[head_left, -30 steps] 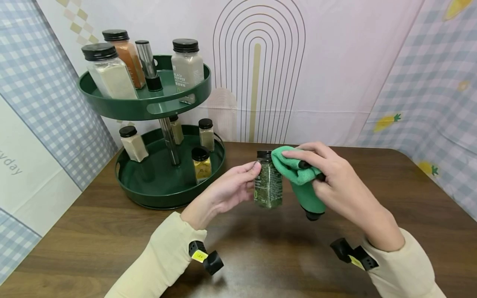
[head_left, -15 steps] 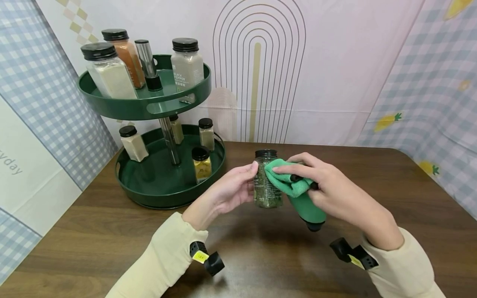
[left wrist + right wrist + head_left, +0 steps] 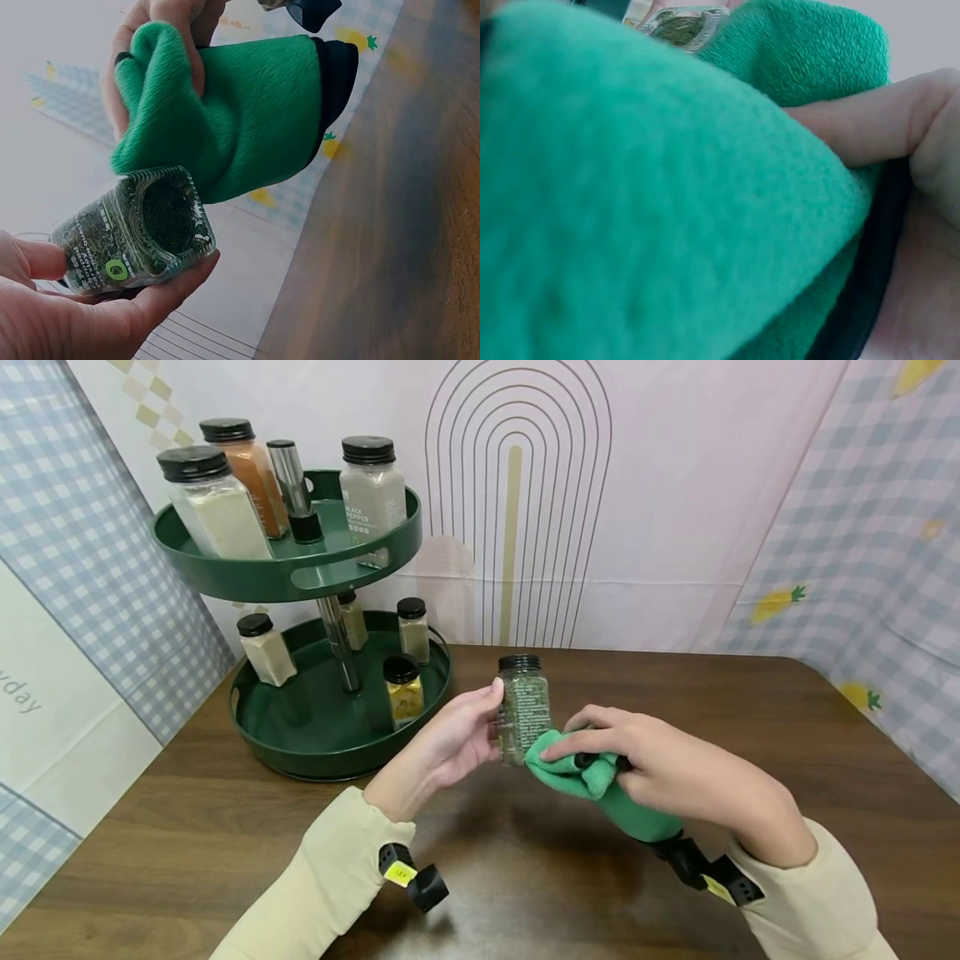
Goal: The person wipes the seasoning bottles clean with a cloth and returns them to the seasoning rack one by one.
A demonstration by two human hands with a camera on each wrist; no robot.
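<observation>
My left hand (image 3: 455,739) grips a glass spice jar (image 3: 522,706) with a black lid and dried green herbs, held up above the table. In the left wrist view the base of the jar (image 3: 169,217) faces the camera. A folded green cloth (image 3: 573,768) with black edging is pinched in my right hand (image 3: 637,752). The cloth touches the jar's lower right side, and its loose end hangs toward the right wrist. The cloth (image 3: 652,195) fills most of the right wrist view, hiding nearly all of the jar there.
A two-tier dark green rack (image 3: 330,752) stands at the left on the wooden table (image 3: 480,877). Its upper tier bears large jars, including a white one (image 3: 221,518), and a steel cylinder (image 3: 294,485). Several small jars, one yellow (image 3: 405,697), stand on the lower tier.
My right hand has moved the cloth down the jar, from near the lid to its lower side. The jar has shifted slightly left and up and turned a little in my left hand.
</observation>
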